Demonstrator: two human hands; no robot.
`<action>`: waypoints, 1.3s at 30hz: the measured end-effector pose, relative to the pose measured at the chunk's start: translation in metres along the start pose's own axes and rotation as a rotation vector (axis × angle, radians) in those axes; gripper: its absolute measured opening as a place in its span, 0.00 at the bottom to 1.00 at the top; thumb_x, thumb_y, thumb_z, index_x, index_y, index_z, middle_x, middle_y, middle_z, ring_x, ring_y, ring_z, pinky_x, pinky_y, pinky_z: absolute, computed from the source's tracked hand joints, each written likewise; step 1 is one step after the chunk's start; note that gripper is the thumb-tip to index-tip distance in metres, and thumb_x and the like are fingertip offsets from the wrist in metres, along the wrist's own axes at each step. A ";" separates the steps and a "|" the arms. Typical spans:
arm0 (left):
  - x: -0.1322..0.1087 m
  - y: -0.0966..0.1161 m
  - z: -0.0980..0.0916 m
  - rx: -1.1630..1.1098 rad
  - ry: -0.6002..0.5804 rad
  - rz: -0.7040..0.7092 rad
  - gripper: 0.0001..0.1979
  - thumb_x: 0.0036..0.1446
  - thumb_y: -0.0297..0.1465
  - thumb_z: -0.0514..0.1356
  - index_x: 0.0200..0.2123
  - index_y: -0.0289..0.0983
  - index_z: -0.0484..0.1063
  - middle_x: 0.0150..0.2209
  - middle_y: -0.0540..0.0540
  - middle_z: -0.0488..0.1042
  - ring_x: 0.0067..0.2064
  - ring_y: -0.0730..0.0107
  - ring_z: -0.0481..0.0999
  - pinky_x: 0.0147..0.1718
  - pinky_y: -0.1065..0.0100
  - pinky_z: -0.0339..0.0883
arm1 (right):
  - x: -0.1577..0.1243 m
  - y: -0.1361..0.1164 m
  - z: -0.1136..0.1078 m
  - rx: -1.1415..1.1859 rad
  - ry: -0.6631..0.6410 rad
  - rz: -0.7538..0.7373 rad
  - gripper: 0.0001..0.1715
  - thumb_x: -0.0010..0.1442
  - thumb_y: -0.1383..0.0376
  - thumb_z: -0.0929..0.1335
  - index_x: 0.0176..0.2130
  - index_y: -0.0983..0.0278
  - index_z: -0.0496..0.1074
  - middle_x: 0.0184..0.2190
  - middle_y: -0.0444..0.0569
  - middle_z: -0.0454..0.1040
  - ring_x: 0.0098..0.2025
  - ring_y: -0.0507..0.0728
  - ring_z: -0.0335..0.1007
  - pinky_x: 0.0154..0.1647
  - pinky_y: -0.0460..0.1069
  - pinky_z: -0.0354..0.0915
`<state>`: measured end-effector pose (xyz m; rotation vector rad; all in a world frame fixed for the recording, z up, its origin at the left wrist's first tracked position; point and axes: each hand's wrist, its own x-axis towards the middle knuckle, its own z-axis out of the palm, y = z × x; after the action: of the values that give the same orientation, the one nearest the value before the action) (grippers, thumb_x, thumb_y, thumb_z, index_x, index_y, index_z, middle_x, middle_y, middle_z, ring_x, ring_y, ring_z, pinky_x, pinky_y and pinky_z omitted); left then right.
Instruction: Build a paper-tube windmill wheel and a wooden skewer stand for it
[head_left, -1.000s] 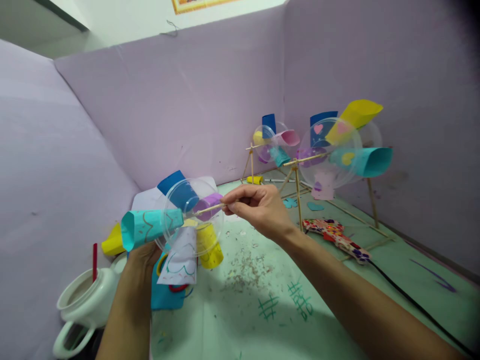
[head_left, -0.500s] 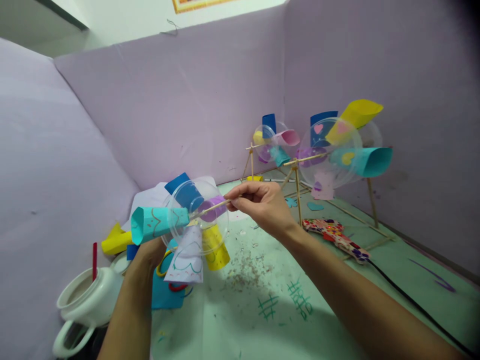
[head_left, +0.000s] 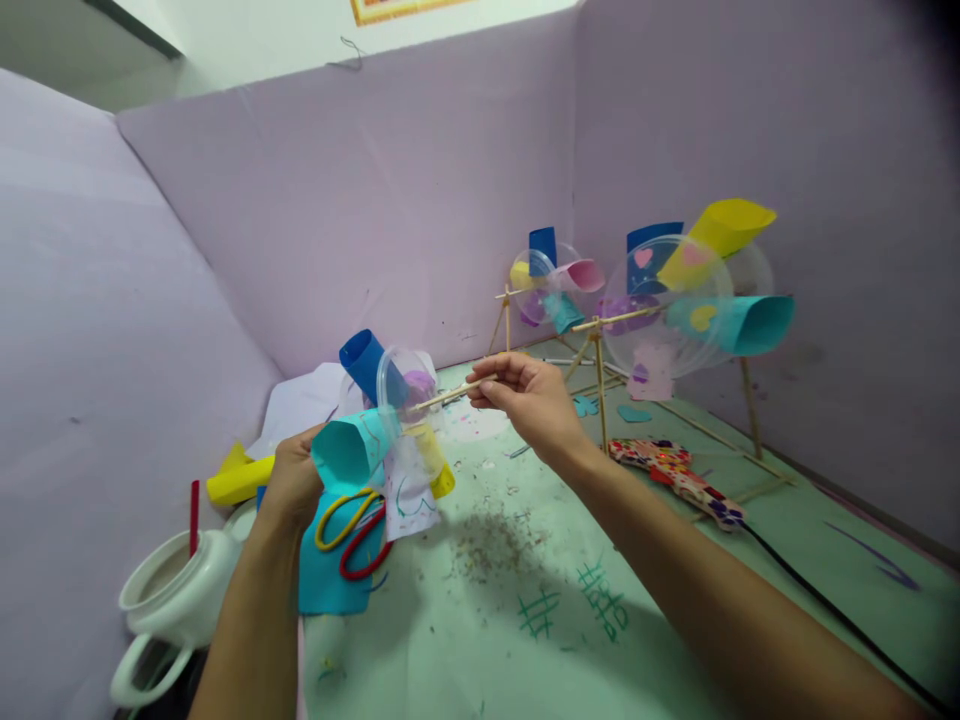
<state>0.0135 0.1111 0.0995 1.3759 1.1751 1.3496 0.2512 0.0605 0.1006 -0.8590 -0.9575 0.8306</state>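
Between my hands a toy wheel of clear plastic discs (head_left: 394, 375) is held above the table. Paper cones in teal (head_left: 349, 450), blue (head_left: 363, 364), white (head_left: 409, 500), yellow (head_left: 435, 460) and purple stick out around it. My right hand (head_left: 529, 400) pinches the end of a thin wooden stick (head_left: 446, 394) that runs into the wheel's middle. On the far side, my left hand (head_left: 292, 480) is closed at the wheel, its fingertips partly hidden behind the teal cone. Under the wheel, scissors (head_left: 365, 560) with yellow and red handles lie on blue paper (head_left: 319, 590).
Two similar wheels (head_left: 664, 315) (head_left: 544, 285) rest on wooden stick stands at the right. A patterned glue gun (head_left: 679, 480) trails a black cord. A white pot (head_left: 180, 590) stands at the left. Small scraps (head_left: 491, 550) litter the green table; purple walls enclose it.
The wheel has turned to a more edge-on angle, its teal cone now opening toward me. My right hand has moved slightly right. More of my left hand and the scissors show.
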 end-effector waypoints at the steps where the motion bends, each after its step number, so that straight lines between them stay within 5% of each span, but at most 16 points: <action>1: 0.000 0.001 0.000 0.019 -0.006 0.004 0.07 0.26 0.25 0.65 0.16 0.37 0.72 0.17 0.52 0.68 0.24 0.70 0.66 0.20 0.71 0.63 | 0.000 0.000 0.000 0.006 0.006 -0.002 0.07 0.44 0.73 0.68 0.29 0.67 0.71 0.27 0.45 0.75 0.25 0.48 0.72 0.30 0.46 0.72; 7: 0.008 -0.004 -0.004 0.114 -0.023 0.028 0.06 0.26 0.26 0.66 0.15 0.36 0.72 0.17 0.51 0.70 0.24 0.71 0.67 0.22 0.72 0.63 | 0.003 0.008 -0.001 0.021 0.068 0.051 0.11 0.44 0.67 0.72 0.31 0.68 0.74 0.21 0.43 0.75 0.22 0.49 0.72 0.27 0.45 0.73; 12: 0.011 -0.006 -0.005 0.107 -0.026 0.038 0.08 0.30 0.31 0.66 0.12 0.37 0.69 0.14 0.51 0.66 0.20 0.73 0.63 0.19 0.72 0.59 | 0.008 0.020 -0.006 -0.047 0.098 0.112 0.17 0.45 0.55 0.73 0.23 0.66 0.69 0.16 0.42 0.70 0.17 0.49 0.68 0.18 0.44 0.69; 23: 0.012 -0.008 -0.014 -0.032 -0.083 0.004 0.15 0.30 0.32 0.69 0.27 0.34 0.77 0.21 0.48 0.72 0.26 0.71 0.70 0.30 0.69 0.66 | 0.015 0.035 -0.017 -0.401 0.142 0.128 0.33 0.51 0.41 0.64 0.13 0.61 0.53 0.07 0.36 0.49 0.09 0.45 0.46 0.11 0.44 0.44; 28: 0.007 0.001 -0.008 0.179 -0.056 0.018 0.12 0.29 0.33 0.68 0.22 0.36 0.77 0.19 0.48 0.72 0.27 0.67 0.70 0.26 0.70 0.64 | 0.013 0.028 -0.013 -0.329 0.170 0.158 0.34 0.51 0.41 0.64 0.13 0.61 0.53 0.07 0.36 0.49 0.09 0.46 0.47 0.11 0.44 0.44; 35: 0.015 -0.007 -0.008 0.453 -0.243 0.128 0.13 0.37 0.43 0.64 0.20 0.39 0.72 0.21 0.50 0.71 0.29 0.64 0.70 0.30 0.69 0.64 | 0.017 0.028 -0.013 -0.123 0.112 0.147 0.30 0.50 0.42 0.65 0.17 0.63 0.58 0.10 0.35 0.53 0.11 0.45 0.50 0.12 0.43 0.47; 39: 0.019 -0.019 -0.004 0.549 -0.136 0.211 0.17 0.45 0.46 0.56 0.17 0.39 0.67 0.18 0.51 0.66 0.25 0.68 0.66 0.27 0.69 0.62 | 0.009 0.030 -0.014 -0.068 0.023 0.237 0.24 0.54 0.47 0.63 0.22 0.64 0.64 0.12 0.37 0.59 0.12 0.46 0.53 0.13 0.42 0.50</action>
<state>0.0082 0.1334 0.0844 1.9950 1.3978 1.0875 0.2608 0.0777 0.0724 -1.0519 -0.8786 0.9925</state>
